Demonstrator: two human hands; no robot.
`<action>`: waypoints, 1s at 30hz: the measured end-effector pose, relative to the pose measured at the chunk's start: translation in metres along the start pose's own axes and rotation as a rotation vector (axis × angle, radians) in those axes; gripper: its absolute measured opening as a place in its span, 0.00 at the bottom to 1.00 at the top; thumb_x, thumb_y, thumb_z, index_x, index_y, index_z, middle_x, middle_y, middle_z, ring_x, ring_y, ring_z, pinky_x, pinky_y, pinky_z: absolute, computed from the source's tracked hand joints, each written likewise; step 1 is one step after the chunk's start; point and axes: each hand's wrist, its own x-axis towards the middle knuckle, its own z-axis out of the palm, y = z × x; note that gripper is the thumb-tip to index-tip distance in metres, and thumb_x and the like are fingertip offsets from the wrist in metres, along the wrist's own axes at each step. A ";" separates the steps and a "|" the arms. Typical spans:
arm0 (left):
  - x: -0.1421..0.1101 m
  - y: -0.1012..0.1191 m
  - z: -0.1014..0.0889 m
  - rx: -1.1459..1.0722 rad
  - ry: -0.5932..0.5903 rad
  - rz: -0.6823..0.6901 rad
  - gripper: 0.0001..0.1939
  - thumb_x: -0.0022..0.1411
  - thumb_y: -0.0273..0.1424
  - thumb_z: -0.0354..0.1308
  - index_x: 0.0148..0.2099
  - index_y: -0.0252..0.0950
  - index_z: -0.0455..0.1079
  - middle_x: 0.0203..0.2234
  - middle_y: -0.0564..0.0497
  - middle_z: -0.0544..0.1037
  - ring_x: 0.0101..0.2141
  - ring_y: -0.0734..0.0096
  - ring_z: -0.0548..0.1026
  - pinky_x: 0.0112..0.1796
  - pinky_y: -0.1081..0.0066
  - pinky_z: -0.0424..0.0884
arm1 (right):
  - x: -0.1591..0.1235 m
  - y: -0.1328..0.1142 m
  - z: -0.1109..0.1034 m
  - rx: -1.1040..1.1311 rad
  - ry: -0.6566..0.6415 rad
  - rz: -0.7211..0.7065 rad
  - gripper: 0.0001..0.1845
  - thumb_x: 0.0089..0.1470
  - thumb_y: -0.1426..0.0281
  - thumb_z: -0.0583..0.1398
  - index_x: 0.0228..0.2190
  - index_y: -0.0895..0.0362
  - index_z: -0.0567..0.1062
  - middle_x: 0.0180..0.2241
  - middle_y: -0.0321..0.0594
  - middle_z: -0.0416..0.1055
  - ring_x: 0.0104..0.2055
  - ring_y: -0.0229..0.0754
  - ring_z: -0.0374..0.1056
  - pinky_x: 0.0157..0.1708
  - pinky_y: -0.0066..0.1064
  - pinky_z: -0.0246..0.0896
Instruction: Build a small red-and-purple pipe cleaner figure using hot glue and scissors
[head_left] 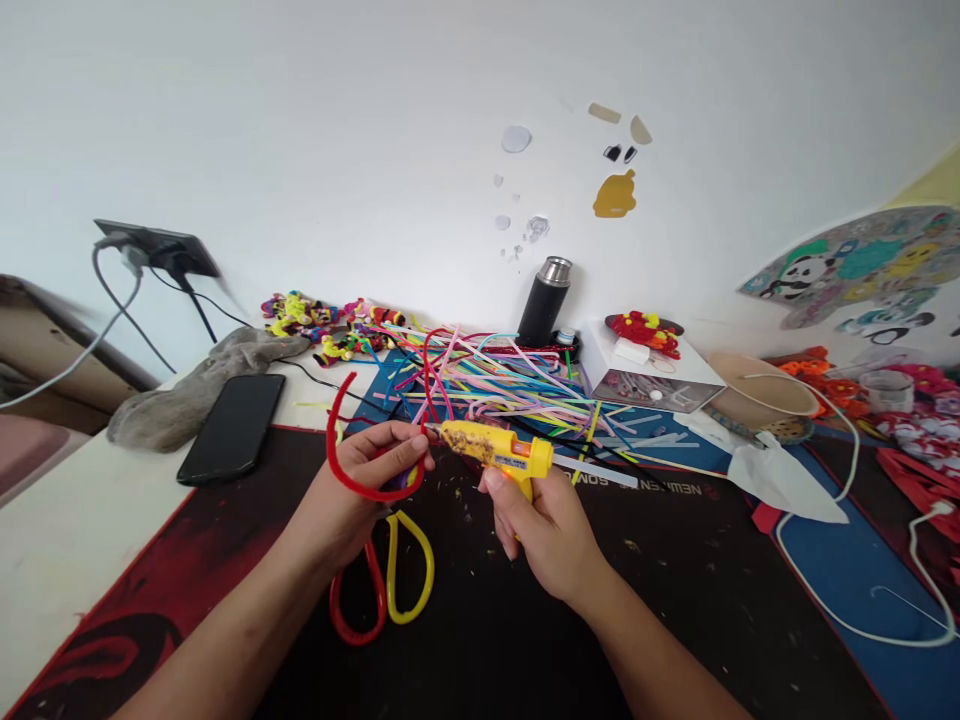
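My right hand grips a yellow glue gun by its handle, and a clear glue stick juts from its back. The gun's nozzle points left, right at the fingertips of my left hand. Between those fingers I pinch a red pipe cleaner, bent in a wide curve, with a bit of purple and yellow beside it. Whether the nozzle touches the pipe cleaner I cannot tell. Below my left hand lie scissors with one red and one yellow handle loop; their blades are hidden.
Loose pipe cleaners in many colours are heaped behind my hands. A black thermos and a white box stand at the wall. On the left lie a phone and a grey cloth. A white cable loops at right.
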 end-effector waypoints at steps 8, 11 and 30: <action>-0.001 0.001 0.001 0.005 0.003 0.004 0.23 0.41 0.42 0.85 0.31 0.34 0.80 0.23 0.50 0.81 0.20 0.78 0.70 0.19 0.78 0.60 | 0.000 -0.002 0.000 -0.029 0.005 -0.023 0.30 0.72 0.45 0.57 0.27 0.53 0.70 0.14 0.28 0.62 0.16 0.36 0.60 0.21 0.28 0.56; -0.001 0.001 0.000 0.000 -0.006 0.009 0.23 0.41 0.42 0.86 0.32 0.33 0.81 0.23 0.49 0.82 0.20 0.77 0.70 0.20 0.79 0.61 | 0.000 -0.003 0.000 -0.027 0.012 -0.018 0.30 0.72 0.44 0.57 0.27 0.53 0.70 0.14 0.28 0.62 0.15 0.36 0.60 0.20 0.28 0.55; -0.001 -0.003 -0.003 -0.002 -0.032 0.006 0.25 0.39 0.44 0.88 0.32 0.33 0.82 0.24 0.48 0.83 0.23 0.77 0.73 0.25 0.80 0.65 | -0.001 -0.007 0.001 -0.046 0.039 -0.032 0.34 0.72 0.42 0.56 0.23 0.52 0.67 0.12 0.30 0.61 0.15 0.36 0.59 0.20 0.29 0.56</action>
